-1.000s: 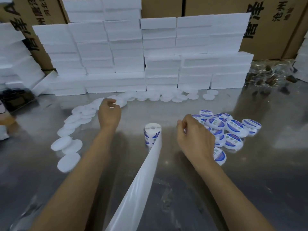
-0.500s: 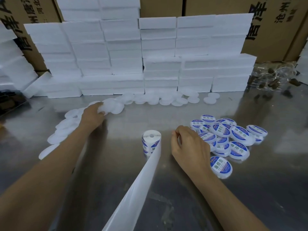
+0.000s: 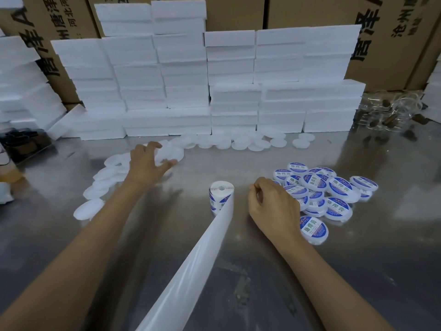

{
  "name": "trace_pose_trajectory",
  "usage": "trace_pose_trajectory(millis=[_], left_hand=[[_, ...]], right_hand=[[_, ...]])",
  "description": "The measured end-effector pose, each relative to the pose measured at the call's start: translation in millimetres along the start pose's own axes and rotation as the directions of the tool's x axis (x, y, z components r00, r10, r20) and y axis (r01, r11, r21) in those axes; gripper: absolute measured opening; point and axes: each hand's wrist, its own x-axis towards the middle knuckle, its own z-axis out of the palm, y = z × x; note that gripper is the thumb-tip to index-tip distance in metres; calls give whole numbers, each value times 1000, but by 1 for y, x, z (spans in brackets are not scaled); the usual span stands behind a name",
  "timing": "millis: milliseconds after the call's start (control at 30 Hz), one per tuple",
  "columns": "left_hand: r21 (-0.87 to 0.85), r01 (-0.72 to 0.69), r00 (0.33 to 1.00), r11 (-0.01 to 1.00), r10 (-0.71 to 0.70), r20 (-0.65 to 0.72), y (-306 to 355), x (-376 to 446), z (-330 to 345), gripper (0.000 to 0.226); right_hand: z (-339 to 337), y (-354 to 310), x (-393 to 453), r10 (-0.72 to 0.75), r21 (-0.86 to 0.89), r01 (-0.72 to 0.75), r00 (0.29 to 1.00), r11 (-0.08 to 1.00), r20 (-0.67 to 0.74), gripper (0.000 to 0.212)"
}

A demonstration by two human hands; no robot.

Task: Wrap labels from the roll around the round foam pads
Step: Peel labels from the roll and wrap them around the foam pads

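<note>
The label roll (image 3: 221, 194) stands upright mid-table, and its bare white backing strip (image 3: 191, 271) trails toward me. Plain white foam pads (image 3: 238, 142) lie in a curved row from back centre to the left (image 3: 100, 185). My left hand (image 3: 148, 162) reaches into that row, thumb and fingers curved around one blurred foam pad (image 3: 168, 152). My right hand (image 3: 272, 206) rests just right of the roll, fingertips pinching a small white piece, apparently a label (image 3: 259, 195). Blue-labelled pads (image 3: 334, 192) are heaped beside that hand.
White foam blocks (image 3: 214, 91) are stacked in a wall at the back, in front of cardboard boxes (image 3: 381, 32). Clear plastic items (image 3: 393, 113) lie at the back right. Dark objects (image 3: 21, 144) sit at the left edge of the shiny metal table (image 3: 358, 271).
My left hand has stayed among the plain pads, and its fingers have spread around one. The right hand remains beside the roll, still pinching.
</note>
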Motion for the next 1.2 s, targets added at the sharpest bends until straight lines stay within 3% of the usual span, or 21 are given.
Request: trace_pose_trajectory(millis=[100,200,300,400,500,700,800,933,1033,1100,1200], left_hand=[[-233,-3,1000,972,1,-10,31,-18,-4,44],[-548,102,994,831,-108,20,62,-34,1,31],[-618,188,978,763,-200,51,71,-42,8,20],[-557,208,978,804,-178,108,64,-48,14,13],[-470,138,981,872,-56,184,62,-55,21,16],[-442,-2,944,897,148,295,103,-36,29,15],[-336,-132,843,932,284,458,134,-23,39,32],[-138,-378,619,915,361,698,176,-14,57,73],[-79,-504,496,860,363,789,194,-16,73,68],[-76,-539,483,839,382,788,198,-17,78,55],[-95,-514,521,853,399,754,192,-15,70,45]], right_hand=[[-1,0,-2,4,71,-4,1000,997,8,22],[0,-1,-6,-1,205,-12,998,979,63,18],[0,-2,-10,8,268,-33,995,963,95,16],[-1,0,-10,35,265,-57,996,962,87,16],[-1,0,-8,48,267,-72,994,961,97,15],[-1,0,-4,97,307,-127,989,943,112,16],[0,1,-5,105,314,-151,982,937,157,17],[2,3,-4,129,329,-178,978,928,164,18],[3,4,-3,126,336,-171,980,926,153,20],[4,5,-2,118,327,-163,981,931,156,21],[3,5,-2,117,334,-164,981,928,157,21]])
